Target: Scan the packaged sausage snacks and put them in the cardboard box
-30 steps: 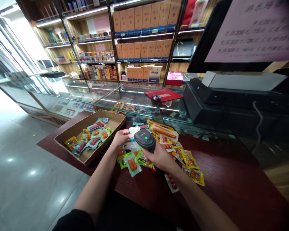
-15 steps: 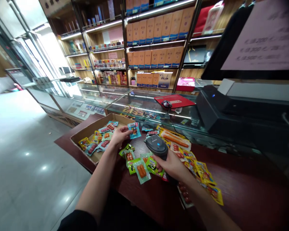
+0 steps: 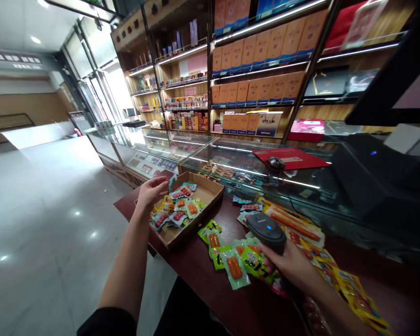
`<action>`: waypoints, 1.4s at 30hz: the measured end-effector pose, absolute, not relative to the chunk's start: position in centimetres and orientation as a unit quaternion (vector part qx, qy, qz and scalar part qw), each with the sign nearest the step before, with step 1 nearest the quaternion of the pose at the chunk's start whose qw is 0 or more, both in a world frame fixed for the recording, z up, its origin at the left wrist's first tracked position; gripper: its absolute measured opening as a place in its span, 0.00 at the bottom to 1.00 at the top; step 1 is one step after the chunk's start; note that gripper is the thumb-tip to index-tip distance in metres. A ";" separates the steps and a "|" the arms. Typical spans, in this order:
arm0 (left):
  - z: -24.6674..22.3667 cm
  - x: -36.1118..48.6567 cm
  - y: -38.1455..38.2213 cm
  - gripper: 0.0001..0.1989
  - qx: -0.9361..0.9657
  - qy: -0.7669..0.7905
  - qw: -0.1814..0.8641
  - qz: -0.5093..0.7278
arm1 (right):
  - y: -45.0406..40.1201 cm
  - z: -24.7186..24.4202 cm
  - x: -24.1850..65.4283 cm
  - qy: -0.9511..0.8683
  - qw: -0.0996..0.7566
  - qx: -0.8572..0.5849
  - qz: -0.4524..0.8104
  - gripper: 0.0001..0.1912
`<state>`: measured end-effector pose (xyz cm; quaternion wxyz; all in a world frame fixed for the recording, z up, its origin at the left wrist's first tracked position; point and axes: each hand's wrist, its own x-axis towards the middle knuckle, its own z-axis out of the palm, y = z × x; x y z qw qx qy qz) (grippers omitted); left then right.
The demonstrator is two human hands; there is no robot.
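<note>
Dark-red wood counter, lower centre; glass display case behind, lit shelves up top. Right hand wrapped round barcode scanner, lower right. Left hand over cardboard box, mid-frame, fingers loosely parted, blue snack packet at fingertips; can't tell if gripped.

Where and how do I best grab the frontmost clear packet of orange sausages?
I'd pinch the sausage packet by its flat near edge, from the wearer's side: that edge juts past the green packet it overlaps, below its bulging middle.
</note>
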<state>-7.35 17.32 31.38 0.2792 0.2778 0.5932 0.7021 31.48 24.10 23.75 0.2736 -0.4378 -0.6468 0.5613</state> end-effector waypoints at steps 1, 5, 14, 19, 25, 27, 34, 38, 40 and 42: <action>31.2 -7.4 17.2 0.29 0.277 0.596 0.280 0.700 | 24.1 24.0 31.5 -0.647 0.271 -0.441 0.560 0.15; 30.0 -5.6 18.7 0.26 0.314 0.599 0.300 0.673 | 24.2 25.5 31.9 -0.633 0.274 -0.465 0.555 0.15; 25.3 6.3 28.2 0.22 0.469 0.583 0.400 0.530 | 25.6 27.1 35.1 -0.646 0.329 -0.480 0.494 0.14; 23.0 12.4 32.4 0.20 0.654 0.609 0.303 0.333 | 26.0 27.0 36.2 -0.642 0.350 -0.456 0.507 0.12; 20.9 14.7 33.7 0.14 0.746 0.623 0.182 0.150 | 26.1 27.5 36.6 -0.644 0.353 -0.456 0.503 0.10; 20.4 13.9 33.9 0.11 0.714 0.630 0.240 0.187 | 26.1 27.6 36.7 -0.644 0.359 -0.454 0.500 0.10; 20.5 11.8 34.1 0.22 0.461 0.499 0.551 0.484 | 26.3 26.9 36.0 -0.636 0.355 -0.460 0.508 0.10; 21.9 13.1 34.8 0.22 0.450 0.394 0.598 0.534 | 27.4 27.3 34.4 -0.626 0.377 -0.460 0.505 0.11; 22.6 13.6 35.3 0.24 0.437 0.376 0.598 0.556 | 28.0 27.7 33.5 -0.624 0.392 -0.470 0.486 0.11; 22.9 14.0 35.8 0.25 0.427 0.382 0.583 0.576 | 28.4 28.0 32.8 -0.623 0.407 -0.474 0.471 0.10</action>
